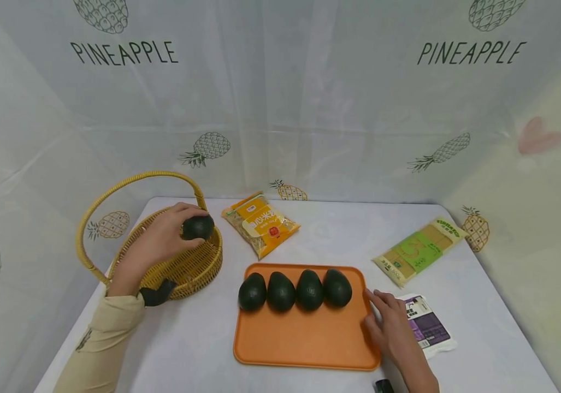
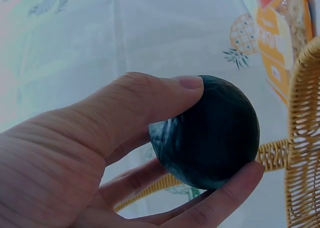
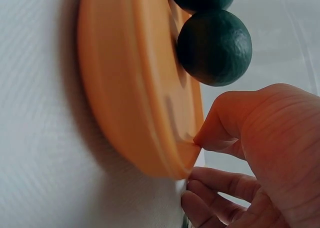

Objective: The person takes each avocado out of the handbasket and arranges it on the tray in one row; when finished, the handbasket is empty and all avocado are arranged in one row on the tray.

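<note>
My left hand (image 1: 167, 234) grips a dark green avocado (image 1: 198, 227) over the wicker basket (image 1: 211, 266). In the left wrist view, the thumb lies across the top of the avocado (image 2: 215, 133) and the fingers curl beneath it. Several more avocados (image 1: 309, 290) stand in a row along the back of the orange tray (image 1: 305, 341). At the tray's right side, my right hand (image 1: 392, 325) pinches the rim. The right wrist view has the thumb on the inner side of the tray's edge (image 3: 150, 103) and the other fingers outside it.
Behind the tray lies an orange food packet (image 1: 263, 225). A pack of noodles (image 1: 418, 251) rests at the back right. A white and purple packet (image 1: 427, 325) sits beside my right hand. The basket's tall handle (image 1: 137, 177) arches above the left side of the table.
</note>
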Tool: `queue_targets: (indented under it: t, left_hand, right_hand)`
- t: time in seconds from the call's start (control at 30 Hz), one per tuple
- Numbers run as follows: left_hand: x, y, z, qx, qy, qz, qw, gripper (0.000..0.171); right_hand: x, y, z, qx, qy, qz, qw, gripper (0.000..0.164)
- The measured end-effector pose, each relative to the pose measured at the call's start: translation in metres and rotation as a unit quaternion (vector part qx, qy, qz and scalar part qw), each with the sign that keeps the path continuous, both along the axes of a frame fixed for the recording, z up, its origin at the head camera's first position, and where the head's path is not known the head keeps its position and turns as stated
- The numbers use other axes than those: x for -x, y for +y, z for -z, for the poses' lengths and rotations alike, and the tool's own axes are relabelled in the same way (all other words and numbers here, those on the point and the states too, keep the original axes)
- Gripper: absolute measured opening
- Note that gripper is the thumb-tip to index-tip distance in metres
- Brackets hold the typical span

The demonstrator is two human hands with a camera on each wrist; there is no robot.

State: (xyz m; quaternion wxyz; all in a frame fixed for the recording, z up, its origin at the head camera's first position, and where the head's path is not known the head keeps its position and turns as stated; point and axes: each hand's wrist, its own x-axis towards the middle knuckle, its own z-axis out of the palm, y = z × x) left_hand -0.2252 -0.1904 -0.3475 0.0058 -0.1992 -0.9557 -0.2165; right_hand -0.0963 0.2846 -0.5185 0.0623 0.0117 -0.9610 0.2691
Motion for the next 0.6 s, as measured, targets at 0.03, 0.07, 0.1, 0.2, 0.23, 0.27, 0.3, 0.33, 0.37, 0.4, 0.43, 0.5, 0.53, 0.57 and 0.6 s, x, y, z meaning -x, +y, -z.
queue_targets:
  t: [0.03, 0.07, 0.1, 0.2, 0.23, 0.27, 0.3, 0.33, 0.37, 0.4, 0.43, 0.5, 0.53, 0.57, 0.6]
  left_hand:
    - [0.0, 0.001, 0.0, -0.001, 0.003, 0.003, 1.0, 0.059]
    - [-0.001, 0.002, -0.001, -0.004, 0.005, 0.007, 1.0, 0.059]
    - [-0.001, 0.004, -0.001, -0.007, 0.006, 0.008, 0.9999, 0.059]
    - [-0.003, 0.009, -0.002, -0.016, 0.012, 0.018, 0.9996, 0.058]
    - [-0.003, 0.01, -0.002, -0.017, 0.014, 0.022, 0.9995, 0.058]
    - [-0.003, 0.011, -0.002, -0.021, 0.014, 0.027, 0.9993, 0.058]
    - [-0.004, 0.013, -0.002, -0.024, 0.014, 0.032, 0.9991, 0.057]
    - [-0.004, 0.014, -0.002, -0.026, 0.015, 0.037, 0.9989, 0.057]
    - [-0.003, 0.015, -0.002, -0.028, 0.016, 0.042, 0.9986, 0.057]
    - [-0.003, 0.016, -0.002, -0.032, 0.017, 0.046, 0.9983, 0.057]
    - [-0.003, 0.018, -0.002, -0.034, 0.018, 0.05, 0.998, 0.056]
    - [-0.003, 0.02, -0.002, -0.038, 0.02, 0.056, 0.9975, 0.056]
    - [-0.003, 0.02, -0.002, -0.039, 0.022, 0.058, 0.9973, 0.056]
    - [-0.003, 0.021, -0.002, -0.041, 0.022, 0.06, 0.9971, 0.055]
    - [-0.004, 0.022, -0.001, -0.042, 0.023, 0.063, 0.9969, 0.055]
  right_hand:
    - [0.0, 0.0, 0.0, 0.0, 0.002, 0.0, 1.0, 0.051]
    - [0.0, 0.0, 0.0, 0.0, 0.003, 0.0, 1.0, 0.05]
    - [0.0, 0.0, 0.0, 0.0, 0.004, 0.0, 1.0, 0.05]
    - [0.0, 0.0, 0.001, 0.0, 0.004, 0.0, 1.0, 0.05]
    - [0.0, 0.0, 0.001, 0.0, 0.003, 0.0, 1.0, 0.05]
    - [0.0, 0.0, 0.0, 0.0, 0.003, 0.001, 1.0, 0.05]
    - [0.0, 0.0, 0.0, 0.0, 0.002, 0.001, 1.0, 0.05]
    - [0.0, 0.0, 0.0, 0.0, 0.001, 0.001, 1.0, 0.05]
    - [0.0, 0.0, 0.0, 0.0, 0.001, 0.001, 1.0, 0.05]
    - [0.0, 0.0, 0.0, 0.0, 0.002, 0.001, 1.0, 0.05]
    - [0.0, 0.0, 0.001, 0.0, 0.002, 0.001, 1.0, 0.051]
    - [0.0, 0.0, 0.001, 0.001, 0.004, 0.001, 1.0, 0.051]
    - [0.0, 0.0, 0.001, 0.001, 0.005, 0.001, 1.0, 0.051]
    - [0.0, 0.0, 0.001, 0.001, 0.007, 0.002, 1.0, 0.051]
    - [0.0, 0.0, 0.001, 0.001, 0.008, 0.002, 1.0, 0.051]
